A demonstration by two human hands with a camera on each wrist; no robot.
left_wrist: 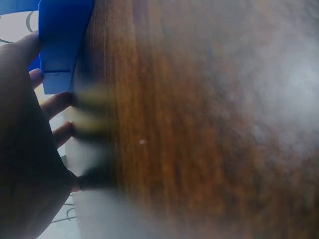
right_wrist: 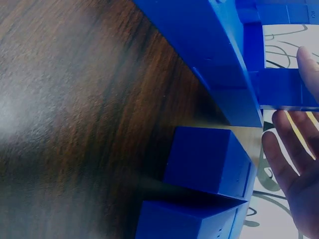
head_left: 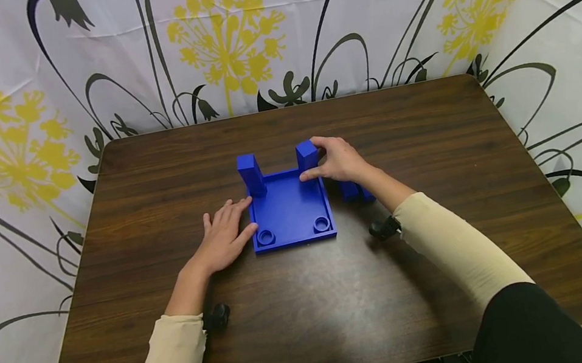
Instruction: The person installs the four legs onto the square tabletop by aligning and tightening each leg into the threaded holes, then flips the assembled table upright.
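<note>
A square blue tray [head_left: 291,206] with a low rim lies face up on the table. Upright in its back left corner is a blue square post [head_left: 250,174]. A second blue post [head_left: 306,153] stands in the back right corner, where my right hand [head_left: 340,159] grips it, thumb in front and fingers behind. Round sockets mark the two front corners, one on the left [head_left: 266,238] and one on the right [head_left: 321,225]. My left hand [head_left: 223,236] rests at the tray's left side, fingers spread, with thumb and index fingertip at the rim.
Just right of the tray, two more blue posts [right_wrist: 204,159] lie side by side, partly hidden beneath my right forearm in the head view. The brown wooden table [head_left: 399,124] reaches back to a flower-patterned curtain [head_left: 272,37].
</note>
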